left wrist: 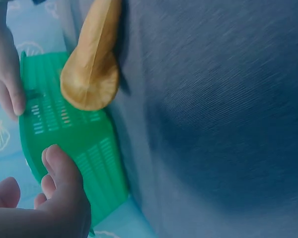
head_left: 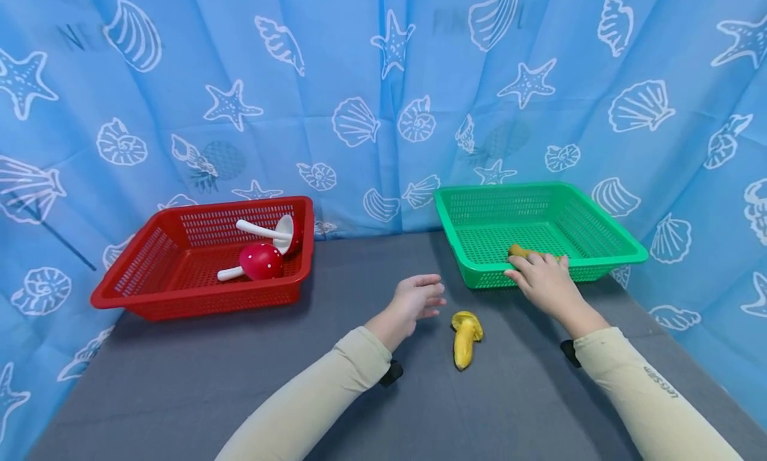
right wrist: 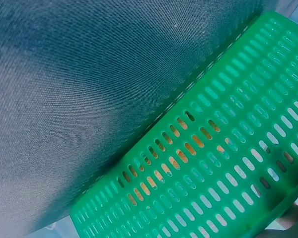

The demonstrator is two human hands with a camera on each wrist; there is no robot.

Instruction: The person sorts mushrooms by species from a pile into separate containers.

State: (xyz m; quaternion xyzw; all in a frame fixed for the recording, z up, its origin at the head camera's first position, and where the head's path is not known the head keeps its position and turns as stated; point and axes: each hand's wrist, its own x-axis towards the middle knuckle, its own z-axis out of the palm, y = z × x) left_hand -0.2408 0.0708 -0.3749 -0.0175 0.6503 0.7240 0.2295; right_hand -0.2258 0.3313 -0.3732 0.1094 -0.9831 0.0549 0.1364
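My right hand [head_left: 544,284] is at the front rim of the green basket [head_left: 473,274], its fingers reaching over the edge. Just beyond them a brownish-yellow mushroom [head_left: 522,250] shows inside, partly hidden by the fingers. Through the slots in the right wrist view, that mushroom [right wrist: 181,154] appears low behind the basket wall. My left hand [head_left: 413,304] hovers over the table with fingers loosely extended and nothing in them. To its right another yellow mushroom [head_left: 464,341] lies on the cloth, cap toward the baskets; the left wrist view shows this mushroom [left wrist: 92,64] large.
On the left stands a red basket [head_left: 204,301] holding two toy mushrooms with red caps and white stems, one red mushroom [head_left: 261,262] in front of the other. A dark grey cloth [head_left: 240,374] covers the table. Behind both baskets hangs a blue curtain [head_left: 383,154] with white shell prints.
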